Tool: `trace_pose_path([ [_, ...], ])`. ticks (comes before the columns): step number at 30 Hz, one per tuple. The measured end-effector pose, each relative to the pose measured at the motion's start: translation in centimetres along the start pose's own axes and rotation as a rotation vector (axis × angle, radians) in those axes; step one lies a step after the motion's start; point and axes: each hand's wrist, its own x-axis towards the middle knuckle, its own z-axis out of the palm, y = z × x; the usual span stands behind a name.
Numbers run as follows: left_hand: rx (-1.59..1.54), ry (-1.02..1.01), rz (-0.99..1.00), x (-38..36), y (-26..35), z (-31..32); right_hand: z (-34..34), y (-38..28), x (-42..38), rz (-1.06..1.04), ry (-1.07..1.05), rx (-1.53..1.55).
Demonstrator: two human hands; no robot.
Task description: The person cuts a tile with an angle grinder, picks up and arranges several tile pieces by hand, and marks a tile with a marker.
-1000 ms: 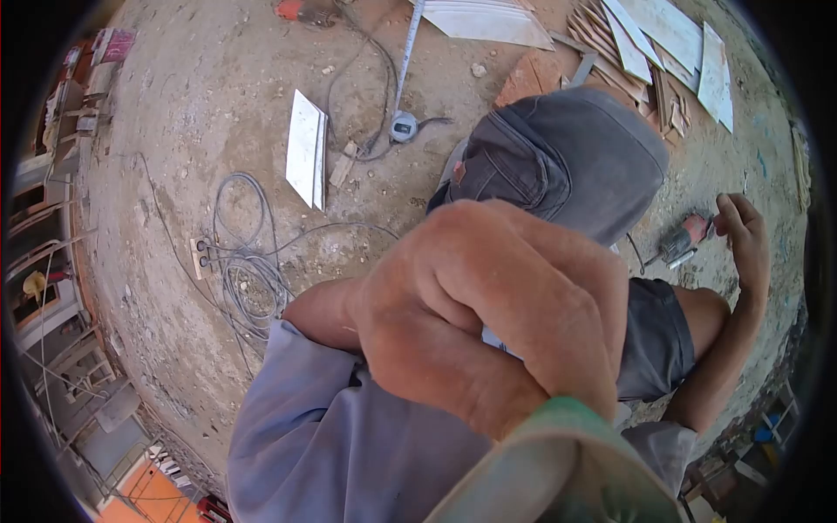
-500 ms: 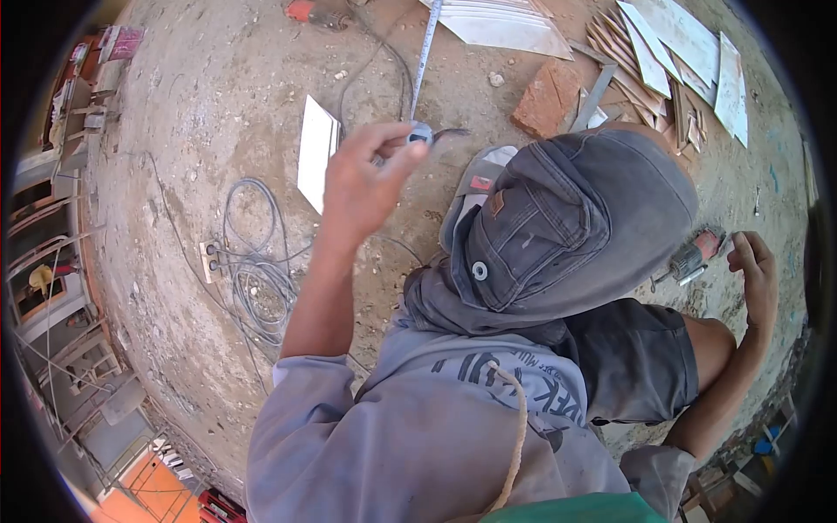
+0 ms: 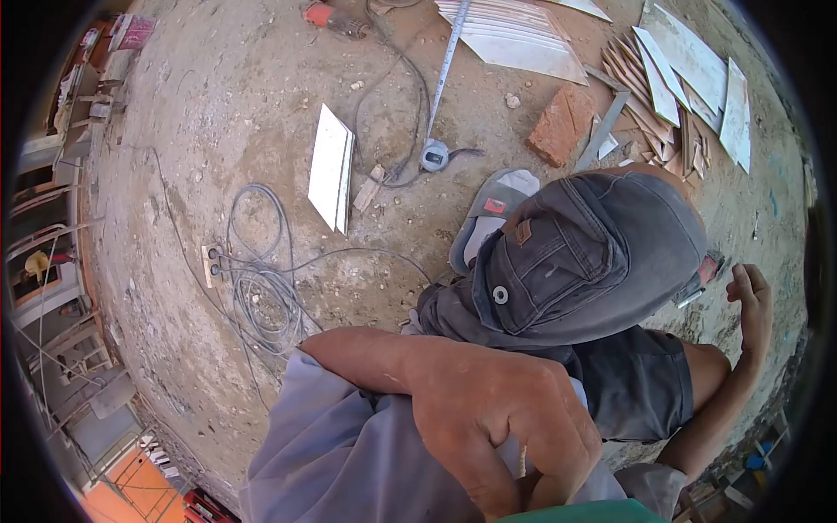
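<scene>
My left hand [image 3: 506,418] is raised in front of my chest, its fingers bent and pressed together near the green cloth [image 3: 584,512] at the bottom edge. A bit of pale cord [image 3: 522,458] shows between the fingers; whether they grip it is hidden. My right hand [image 3: 753,305] hangs in the air at the right, fingers loosely bent and slightly apart, with nothing visible in it. A tape measure [image 3: 434,157] lies on the ground beside my sandal [image 3: 490,213], its blade [image 3: 449,61] pulled out toward a row of white tiles [image 3: 514,48].
Cut tiles [image 3: 330,170] lie at left of the tape measure. A brick [image 3: 559,125], a metal square [image 3: 603,131] and tile scraps [image 3: 641,78] are ahead. A coiled cable [image 3: 266,288] with a socket block [image 3: 212,264] lies left. Red power tools lie top [image 3: 331,17] and right [image 3: 708,270].
My left hand has let go of the tape measure and come back to my chest. The tape measure now lies on the ground with its blade still out. My right hand has dropped slightly.
</scene>
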Motion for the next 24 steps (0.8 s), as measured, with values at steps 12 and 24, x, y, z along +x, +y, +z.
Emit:
trace_pose_path([
  [12,1.169,0.564,-0.423,-3.3,4.7,-5.3,-0.7,1.6,0.0,0.005,0.000,-0.022],
  [24,1.873,1.830,-1.376,-30.8,9.9,-24.0,-1.5,6.7,-2.0,0.063,0.087,-0.070],
])
